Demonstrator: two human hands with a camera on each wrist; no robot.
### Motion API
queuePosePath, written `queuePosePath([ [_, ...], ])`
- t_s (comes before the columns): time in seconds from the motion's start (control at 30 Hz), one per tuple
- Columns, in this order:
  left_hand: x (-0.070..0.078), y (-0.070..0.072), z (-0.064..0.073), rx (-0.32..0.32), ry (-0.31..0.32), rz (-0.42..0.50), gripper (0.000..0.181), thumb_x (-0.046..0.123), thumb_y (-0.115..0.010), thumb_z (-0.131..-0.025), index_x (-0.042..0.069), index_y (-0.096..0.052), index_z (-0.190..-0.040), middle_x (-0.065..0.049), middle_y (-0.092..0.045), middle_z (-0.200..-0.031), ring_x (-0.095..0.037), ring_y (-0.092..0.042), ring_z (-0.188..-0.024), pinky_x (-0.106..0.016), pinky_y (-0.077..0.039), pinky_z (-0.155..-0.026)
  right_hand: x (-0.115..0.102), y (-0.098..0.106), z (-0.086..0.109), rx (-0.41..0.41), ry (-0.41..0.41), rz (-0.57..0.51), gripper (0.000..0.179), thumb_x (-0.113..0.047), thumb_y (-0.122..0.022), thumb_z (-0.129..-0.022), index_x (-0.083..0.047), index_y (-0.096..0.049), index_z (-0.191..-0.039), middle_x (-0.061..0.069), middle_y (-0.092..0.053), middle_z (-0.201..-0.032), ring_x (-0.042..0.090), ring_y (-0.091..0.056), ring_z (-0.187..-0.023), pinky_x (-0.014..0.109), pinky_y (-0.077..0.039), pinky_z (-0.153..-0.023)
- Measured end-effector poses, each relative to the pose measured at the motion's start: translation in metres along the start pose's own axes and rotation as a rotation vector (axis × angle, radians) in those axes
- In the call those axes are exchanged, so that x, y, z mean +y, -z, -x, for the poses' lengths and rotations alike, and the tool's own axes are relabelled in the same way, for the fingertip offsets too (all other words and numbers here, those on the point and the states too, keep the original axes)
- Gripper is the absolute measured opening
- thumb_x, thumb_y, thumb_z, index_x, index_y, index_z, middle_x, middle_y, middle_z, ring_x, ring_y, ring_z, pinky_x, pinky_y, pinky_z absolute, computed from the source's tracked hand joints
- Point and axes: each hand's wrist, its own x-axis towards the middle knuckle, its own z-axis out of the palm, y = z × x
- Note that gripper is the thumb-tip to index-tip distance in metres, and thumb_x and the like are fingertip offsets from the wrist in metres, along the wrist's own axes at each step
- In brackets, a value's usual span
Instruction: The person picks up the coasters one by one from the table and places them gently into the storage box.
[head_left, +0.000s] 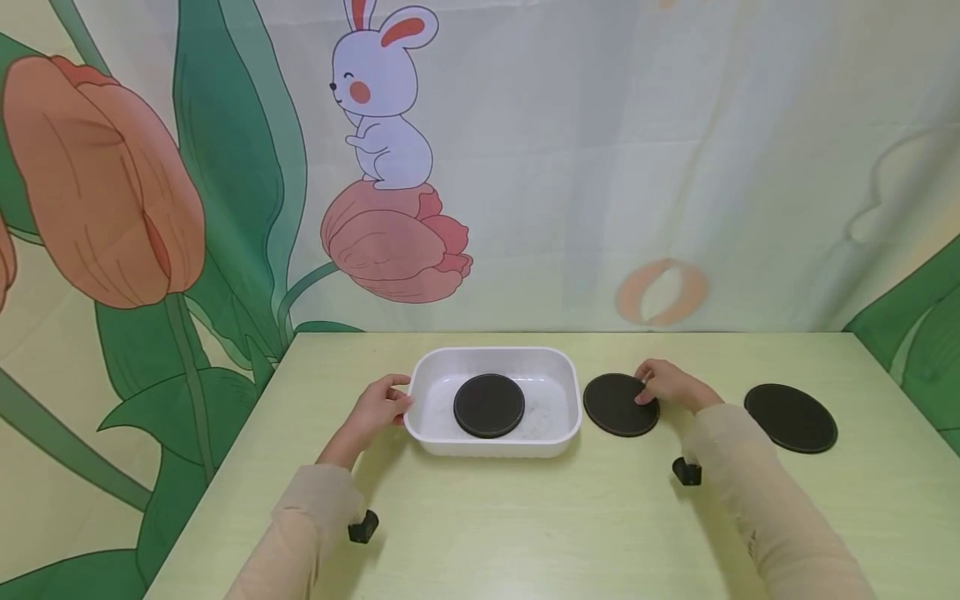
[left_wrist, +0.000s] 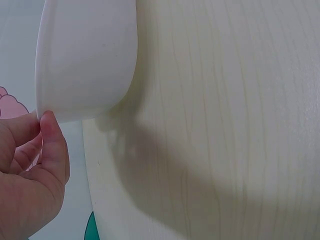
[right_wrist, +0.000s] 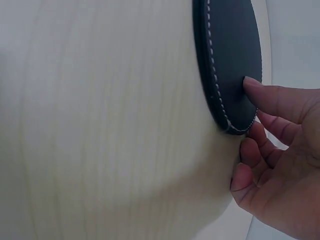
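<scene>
A white rectangular tub (head_left: 491, 447) stands on the table with one round black coaster (head_left: 489, 406) lying inside it. My left hand (head_left: 381, 407) pinches the tub's left rim between thumb and fingers, as the left wrist view shows with the hand (left_wrist: 37, 170) at the tub's corner (left_wrist: 90, 65). To the right of the tub, my right hand (head_left: 667, 385) grips the edge of a second black coaster (head_left: 618, 407). In the right wrist view the thumb lies on top of this white-stitched coaster (right_wrist: 232, 55), with the fingers of the hand (right_wrist: 280, 155) at its edge and below.
A third black coaster (head_left: 791, 418) lies on the table farther right, beside my right forearm. The pale wooden table (head_left: 525, 533) ends at a printed curtain (head_left: 562, 167) behind. Small black devices (head_left: 363, 527) hang at both wrists.
</scene>
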Motion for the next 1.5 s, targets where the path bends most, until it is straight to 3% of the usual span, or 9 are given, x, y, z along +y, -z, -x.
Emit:
queuePosePath([
  [0.27, -0.001, 0.001, 0.001, -0.005, -0.002, 0.004, 0.037, 0.002, -0.053, -0.086, 0.000, -0.044, -0.122, -0.010, -0.050, -0.086, -0.015, -0.050, -0.068, -0.026, -0.049, -0.062, -0.002, 0.000, 0.003, -0.011, 0.003, 0.024, 0.028, -0.004, -0.063, -0.072, 0.005, -0.046, -0.093, 0.012, -0.047, -0.089, 0.023, -0.042, -0.082, 0.028, -0.034, -0.070],
  [0.67, 0.000, 0.001, 0.004, -0.005, -0.010, 0.000, 0.037, 0.002, -0.052, -0.086, 0.000, -0.044, -0.122, -0.010, -0.049, -0.085, -0.016, -0.050, -0.068, -0.026, -0.049, -0.062, -0.005, 0.001, 0.010, -0.013, -0.030, -0.022, 0.032, -0.004, -0.063, -0.074, 0.005, -0.041, -0.095, 0.011, -0.041, -0.088, 0.023, -0.039, -0.080, 0.028, -0.033, -0.067],
  [1.0, 0.001, 0.001, 0.003, -0.010, -0.008, -0.003, 0.038, 0.002, -0.052, -0.086, -0.001, -0.044, -0.123, -0.012, -0.050, -0.087, -0.015, -0.050, -0.066, -0.022, -0.048, -0.059, -0.006, 0.006, 0.020, -0.044, -0.058, -0.188, 0.029, 0.002, -0.048, -0.080, 0.007, -0.039, -0.108, 0.008, -0.045, -0.083, 0.014, -0.042, -0.059, 0.026, -0.037, -0.051],
  [1.27, 0.003, 0.001, 0.004, -0.014, -0.009, -0.013, 0.038, 0.003, -0.052, -0.087, -0.001, -0.043, -0.123, -0.013, -0.050, -0.089, -0.015, -0.050, -0.066, -0.022, -0.048, -0.060, -0.006, 0.019, 0.027, -0.102, -0.051, -0.339, 0.033, 0.003, -0.040, -0.083, 0.006, -0.037, -0.116, 0.004, -0.044, -0.080, 0.014, -0.043, -0.063, 0.030, -0.043, -0.057],
  [1.5, 0.002, 0.001, 0.004, -0.019, -0.013, -0.005, 0.038, 0.002, -0.052, -0.086, -0.001, -0.043, -0.123, -0.013, -0.050, -0.088, -0.015, -0.050, -0.065, -0.021, -0.048, -0.059, -0.013, 0.030, 0.032, -0.125, -0.011, -0.373, 0.033, 0.003, -0.043, -0.084, 0.005, -0.037, -0.115, 0.003, -0.047, -0.082, 0.012, -0.047, -0.065, 0.029, -0.045, -0.059],
])
